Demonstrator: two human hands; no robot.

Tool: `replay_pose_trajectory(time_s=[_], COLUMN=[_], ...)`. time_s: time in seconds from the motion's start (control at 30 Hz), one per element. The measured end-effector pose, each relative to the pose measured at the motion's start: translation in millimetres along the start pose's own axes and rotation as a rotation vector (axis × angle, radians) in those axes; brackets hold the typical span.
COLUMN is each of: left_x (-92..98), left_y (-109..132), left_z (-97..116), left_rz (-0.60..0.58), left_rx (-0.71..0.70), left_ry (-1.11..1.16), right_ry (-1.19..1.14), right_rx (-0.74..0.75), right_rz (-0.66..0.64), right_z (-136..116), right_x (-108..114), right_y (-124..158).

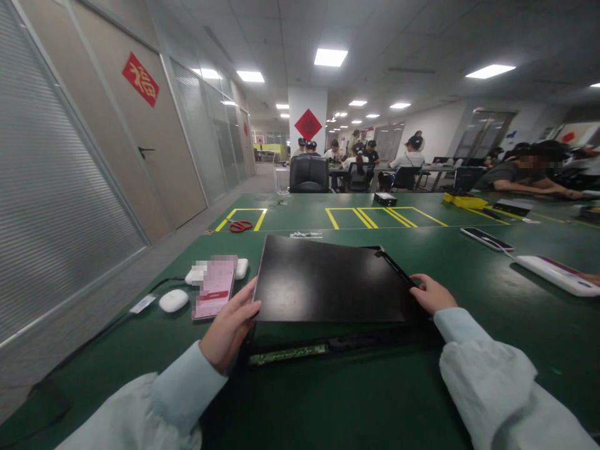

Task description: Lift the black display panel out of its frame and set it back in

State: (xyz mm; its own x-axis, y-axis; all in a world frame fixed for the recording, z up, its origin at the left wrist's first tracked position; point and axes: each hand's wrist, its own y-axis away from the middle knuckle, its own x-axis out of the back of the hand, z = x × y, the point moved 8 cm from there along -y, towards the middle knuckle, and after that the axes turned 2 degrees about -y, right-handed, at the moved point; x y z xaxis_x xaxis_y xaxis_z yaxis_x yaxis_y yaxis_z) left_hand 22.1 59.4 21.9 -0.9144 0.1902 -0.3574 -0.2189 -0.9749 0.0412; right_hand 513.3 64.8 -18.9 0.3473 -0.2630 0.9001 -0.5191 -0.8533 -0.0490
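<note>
A flat black screen panel [328, 284] lies tilted, its near edge raised above a dark frame [365, 340]. A strip of green circuit board [288, 355] shows below that edge. My left hand [230, 325] is closed on the panel's left edge, thumb on the front face and fingers along the side. At the right, my right hand [434, 294] pinches the black edge of the frame beside the panel; its lower fingers are partly hidden. The panel covers most of the frame's inside.
Left of the panel lie a pink phone [215, 290], a white rounded case [174, 300] and red-handled scissors [240, 226]. Another phone [486, 239] and a white device [555, 275] lie on the right of the green table [347, 406]. A co-worker [529, 169] leans at the far right.
</note>
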Motion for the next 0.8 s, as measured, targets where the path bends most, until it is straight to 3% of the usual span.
replay_pose_trajectory(time_s=[0.53, 0.63, 0.8], left_x=[-6.1, -4.2, 11.9], left_y=[0, -1, -3], left_z=[12, 10, 19], left_rz=[-0.035, -0.034, 0.077], left_rx=[-0.096, -0.095, -0.137], left_ry=[0.027, 0.041, 0.036], right_ry=[-0.122, -0.272, -0.710], right_rx=[0.012, 0.002, -0.065], right_rz=[0.058, 0.081, 0.067], right_z=[0, 0, -4], right_x=[2, 5, 11], right_y=[-3, -2, 3])
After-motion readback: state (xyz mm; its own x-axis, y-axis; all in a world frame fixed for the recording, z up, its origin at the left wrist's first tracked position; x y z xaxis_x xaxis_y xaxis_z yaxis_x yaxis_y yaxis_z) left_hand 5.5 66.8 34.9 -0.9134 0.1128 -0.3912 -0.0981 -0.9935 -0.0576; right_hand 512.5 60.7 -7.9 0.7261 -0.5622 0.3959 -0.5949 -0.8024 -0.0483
